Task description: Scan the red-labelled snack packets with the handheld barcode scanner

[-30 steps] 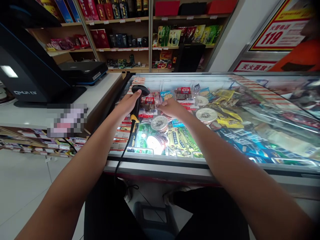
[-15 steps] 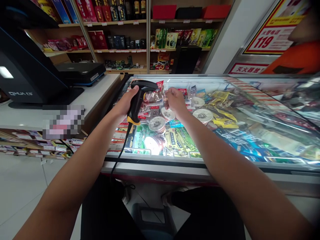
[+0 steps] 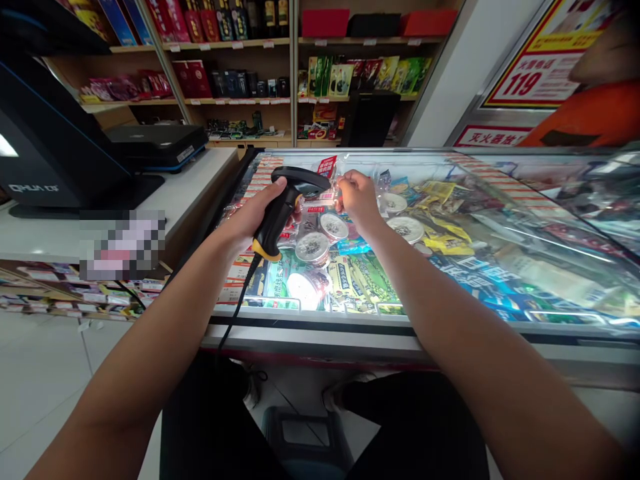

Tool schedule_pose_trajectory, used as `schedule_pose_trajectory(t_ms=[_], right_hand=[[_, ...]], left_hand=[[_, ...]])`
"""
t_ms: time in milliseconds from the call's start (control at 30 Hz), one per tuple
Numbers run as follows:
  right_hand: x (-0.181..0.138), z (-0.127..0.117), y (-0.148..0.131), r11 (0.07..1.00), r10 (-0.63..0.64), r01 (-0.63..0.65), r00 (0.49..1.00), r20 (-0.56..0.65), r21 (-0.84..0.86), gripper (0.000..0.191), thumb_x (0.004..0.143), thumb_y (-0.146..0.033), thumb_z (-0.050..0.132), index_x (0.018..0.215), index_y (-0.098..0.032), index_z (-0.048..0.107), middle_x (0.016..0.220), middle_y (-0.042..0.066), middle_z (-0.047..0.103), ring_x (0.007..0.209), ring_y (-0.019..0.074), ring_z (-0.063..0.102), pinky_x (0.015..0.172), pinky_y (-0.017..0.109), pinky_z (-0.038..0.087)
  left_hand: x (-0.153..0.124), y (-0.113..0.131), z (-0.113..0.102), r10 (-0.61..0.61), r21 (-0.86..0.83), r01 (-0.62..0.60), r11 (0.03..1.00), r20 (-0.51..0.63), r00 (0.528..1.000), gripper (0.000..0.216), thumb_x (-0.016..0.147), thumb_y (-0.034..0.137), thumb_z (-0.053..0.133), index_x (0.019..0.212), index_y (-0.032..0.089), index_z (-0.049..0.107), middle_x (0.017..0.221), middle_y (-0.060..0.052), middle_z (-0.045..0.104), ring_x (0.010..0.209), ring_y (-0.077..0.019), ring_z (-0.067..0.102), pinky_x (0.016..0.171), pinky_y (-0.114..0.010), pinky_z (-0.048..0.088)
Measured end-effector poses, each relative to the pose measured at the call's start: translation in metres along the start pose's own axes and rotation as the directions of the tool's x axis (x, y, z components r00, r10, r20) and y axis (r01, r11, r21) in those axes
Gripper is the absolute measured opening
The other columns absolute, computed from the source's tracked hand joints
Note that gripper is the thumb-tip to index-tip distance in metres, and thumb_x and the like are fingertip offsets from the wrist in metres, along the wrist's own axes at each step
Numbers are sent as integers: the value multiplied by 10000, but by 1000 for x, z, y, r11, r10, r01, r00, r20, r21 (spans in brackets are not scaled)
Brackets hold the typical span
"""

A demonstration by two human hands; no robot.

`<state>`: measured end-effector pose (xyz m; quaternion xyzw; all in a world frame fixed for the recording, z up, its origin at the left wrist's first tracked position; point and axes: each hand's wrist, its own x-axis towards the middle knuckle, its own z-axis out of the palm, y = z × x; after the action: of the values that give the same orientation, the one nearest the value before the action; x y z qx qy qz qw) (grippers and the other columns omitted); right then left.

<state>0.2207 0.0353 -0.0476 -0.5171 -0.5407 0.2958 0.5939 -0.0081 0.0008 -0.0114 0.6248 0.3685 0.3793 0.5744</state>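
Pinching the apparently slick packet (image 3: 327, 167) by its edge at two o'clock from the scanner (image 3: 274, 220), which the left hand (image 3: 255, 212) gripped, the right hand (image 3: 357, 199) risked dropping the packet toward the tubs (image 3: 313, 247) at six o'clock because so narrow a hold could have slid.

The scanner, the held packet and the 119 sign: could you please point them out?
Scanner (image 3: 277, 218), head view: on its black handle.
Held packet (image 3: 327, 196), head view: on its barcode label.
119 sign (image 3: 533, 75), head view: on its white panel.
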Motion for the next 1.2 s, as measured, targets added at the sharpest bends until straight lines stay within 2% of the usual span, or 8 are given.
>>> schedule_pose_trajectory(t_ms=[233, 567, 767, 900, 967, 1033, 1133, 1200], right_hand=[[2, -2, 0, 1000, -22, 22, 1000, 6, -18, 257, 955, -212, 497, 714, -260, 420, 488, -58, 368, 399, 147, 503, 417, 275, 364], [1, -3, -11, 996, 14, -19, 999, -51, -92, 289, 988, -190, 484, 721, -255, 392, 511, -52, 382, 421, 134, 488, 438, 271, 333], [27, -49, 0, 974, -50, -17, 958, -282, -227, 228, 984, -268, 553, 773, -245, 472, 640, 0, 554, 533, 142, 530, 558, 311, 446], [37, -86, 19, 804, -42, -124, 964, -264, -581, 246, 881, -289, 642, 665, -256, 529, 674, 82, 631, 805, 272, 639, 743, 382, 455], [38, -96, 26, 736, -8, -163, 968, -250, -657, 217, 867, -291, 628, 674, -260, 533, 717, 98, 654, 884, 311, 651, 787, 403, 446], [35, -96, 24, 715, -17, -156, 971, -240, -682, 158, 858, -302, 633, 730, -264, 548, 787, 104, 675, 948, 331, 648, 802, 411, 452], [25, -79, 4, 741, -181, -23, 956, -232, -671, 72, 860, -301, 650, 882, -273, 587, 971, 97, 701, 1018, 314, 632, 800, 391, 468], [13, -57, -17, 809, -190, 83, 974, -126, -582, 32, 911, -273, 597, 933, -268, 620, 997, 72, 716, 912, 250, 644, 728, 346, 471]], left_hand=[[2, -3, -3, 29, -36, -29, 999, 8, 1000, 670, 834, 803, 500, 947, 179, 715, 804, -80, 747, 798, -219, 735, 704, -298, 586], [1, 1, -2, 45, -48, -46, 998, -21, 999, 602, 867, 736, 518, 938, 175, 723, 805, -77, 752, 787, -202, 731, 717, -281, 575], [3, 5, -3, 37, -39, -43, 998, -146, 989, 548, 930, 650, 465, 975, 168, 722, 725, -63, 723, 819, -211, 745, 744, -274, 575], [9, 1, -6, 20, -14, -23, 1000, -188, 982, 546, 910, 673, 489, 933, 175, 712, 748, -64, 729, 803, -204, 741, 759, -281, 577], [12, -4, -9, 10, 20, -6, 1000, -226, 974, 567, 865, 716, 530, 931, 182, 708, 774, -71, 741, 799, -216, 739, 749, -296, 580], [15, -9, -14, 9, 58, 8, 998, -283, 959, 587, 836, 743, 546, 941, 189, 711, 801, -77, 751, 817, -235, 739, 739, -312, 580], [19, -14, -23, -1, 115, 45, 992, -357, 934, 609, 804, 770, 562, 932, 196, 718, 831, -83, 758, 847, -264, 742, 743, -333, 581], [21, -17, -29, -20, 136, 81, 987, -404, 914, 611, 790, 778, 574, 933, 202, 719, 839, -84, 756, 860, -278, 745, 761, -353, 585]])
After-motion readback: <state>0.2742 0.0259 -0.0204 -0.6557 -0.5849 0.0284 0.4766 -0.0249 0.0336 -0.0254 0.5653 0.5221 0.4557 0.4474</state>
